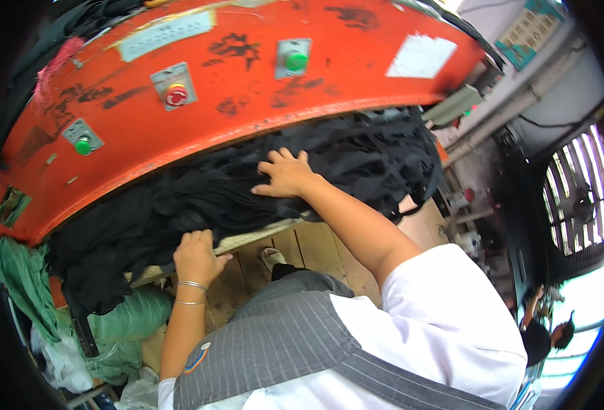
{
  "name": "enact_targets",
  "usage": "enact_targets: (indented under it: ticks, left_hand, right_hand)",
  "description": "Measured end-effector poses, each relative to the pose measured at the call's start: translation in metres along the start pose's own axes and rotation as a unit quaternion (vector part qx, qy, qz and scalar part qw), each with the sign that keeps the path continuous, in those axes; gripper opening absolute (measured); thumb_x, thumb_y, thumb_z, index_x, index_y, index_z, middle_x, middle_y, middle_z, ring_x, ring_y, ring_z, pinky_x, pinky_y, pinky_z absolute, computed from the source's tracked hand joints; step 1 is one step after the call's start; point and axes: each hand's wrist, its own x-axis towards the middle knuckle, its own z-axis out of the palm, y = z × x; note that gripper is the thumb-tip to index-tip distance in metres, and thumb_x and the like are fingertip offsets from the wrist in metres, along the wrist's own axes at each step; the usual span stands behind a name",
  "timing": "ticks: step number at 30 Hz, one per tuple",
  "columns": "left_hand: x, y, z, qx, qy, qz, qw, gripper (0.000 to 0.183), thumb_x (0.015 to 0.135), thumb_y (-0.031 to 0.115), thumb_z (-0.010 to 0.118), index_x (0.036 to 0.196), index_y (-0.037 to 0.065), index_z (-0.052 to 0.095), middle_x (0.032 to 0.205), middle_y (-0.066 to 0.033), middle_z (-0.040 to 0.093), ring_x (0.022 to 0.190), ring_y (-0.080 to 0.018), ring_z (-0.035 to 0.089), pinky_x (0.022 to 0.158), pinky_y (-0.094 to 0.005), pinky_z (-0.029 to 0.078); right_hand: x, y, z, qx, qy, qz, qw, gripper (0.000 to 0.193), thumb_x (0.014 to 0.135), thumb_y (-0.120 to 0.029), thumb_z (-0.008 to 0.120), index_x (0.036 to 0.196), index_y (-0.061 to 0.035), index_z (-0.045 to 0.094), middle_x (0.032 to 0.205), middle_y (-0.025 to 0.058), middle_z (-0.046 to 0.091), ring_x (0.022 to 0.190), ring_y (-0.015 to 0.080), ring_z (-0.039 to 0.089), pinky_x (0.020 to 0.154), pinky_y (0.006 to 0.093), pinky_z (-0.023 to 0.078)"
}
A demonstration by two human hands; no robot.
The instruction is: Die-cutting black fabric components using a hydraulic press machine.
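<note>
1. Two bare hands at the black fabric pieces (213, 195), a long, layered heap along the near edge of the orange machine panel (247, 75).
2. Right hand (288, 176): open, palm down, fingers fanned, thumb set apart; resting on the heap close to the panel, below its right-hand green push button (295, 61).
3. Left hand (198, 258): loosely open, fingers side by side, thumb jutting rightward; touching the heap's near edge, farther from the panel, below its red mushroom button (176, 96). Exact bend of the fingertips hard to tell.
4. Right arm (363, 222): stretched diagonally leftward to the panel from a white sleeve (445, 301).
5. Left forearm (184, 331): pointing toward the panel, back of hand up, two thin bangles (191, 292) around the wrist.
6. Green plastic-wrapped bundle (131, 318): near the panel's left end, on the wearer's side.
</note>
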Motion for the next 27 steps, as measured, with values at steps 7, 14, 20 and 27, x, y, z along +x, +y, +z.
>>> enact_targets:
  ticks: [7, 14, 20, 27]
  left_hand:
    - [-0.014, 0.001, 0.013, -0.006, 0.062, 0.025, 0.998, 0.050, 0.051, 0.035, 0.085, 0.084, 0.007, 0.060, 0.087, -0.0080, 0.062, 0.086, -0.0285, 0.057, 0.073, -0.0400, 0.050]
    - [-0.074, -0.008, 0.001, -0.132, -0.132, 0.082, 0.979, 0.053, 0.068, 0.040, 0.079, 0.105, 0.004, 0.066, 0.096, -0.0139, 0.064, 0.093, -0.0307, 0.061, 0.078, -0.0385, 0.051]
    - [-0.030, -0.038, -0.055, -0.241, 0.150, 0.045, 0.958, 0.011, 0.078, 0.017, 0.071, 0.079, 0.006, 0.072, 0.070, -0.0085, 0.064, 0.064, -0.0240, 0.061, 0.060, -0.0336, 0.048]
    - [0.001, -0.064, 0.020, -0.144, 0.163, 0.087, 0.972, 0.012, 0.074, 0.024, 0.074, 0.079, 0.014, 0.072, 0.072, -0.0020, 0.051, 0.077, -0.0218, 0.053, 0.069, -0.0337, 0.044]
  right_hand:
    - [-0.029, 0.003, 0.008, -0.024, -0.034, 0.022, 0.999, 0.062, 0.084, -0.065, 0.048, 0.119, -0.0153, 0.063, 0.123, 0.0100, 0.053, 0.121, 0.0277, 0.042, 0.091, 0.0537, 0.034]
    - [-0.112, 0.019, 0.044, -0.021, -0.021, -0.081, 0.996, 0.055, 0.087, -0.057, 0.051, 0.105, -0.0076, 0.065, 0.109, 0.0148, 0.055, 0.111, 0.0329, 0.045, 0.092, 0.0493, 0.035]
    - [-0.097, -0.005, -0.042, -0.051, 0.147, -0.233, 0.960, 0.046, 0.084, -0.039, 0.064, 0.118, -0.0082, 0.060, 0.119, 0.0123, 0.057, 0.114, 0.0304, 0.052, 0.090, 0.0416, 0.041]
    - [-0.034, -0.043, 0.011, -0.080, -0.022, -0.250, 0.965, 0.048, 0.077, -0.041, 0.071, 0.109, -0.0048, 0.066, 0.112, 0.0083, 0.062, 0.111, 0.0283, 0.056, 0.088, 0.0408, 0.046]
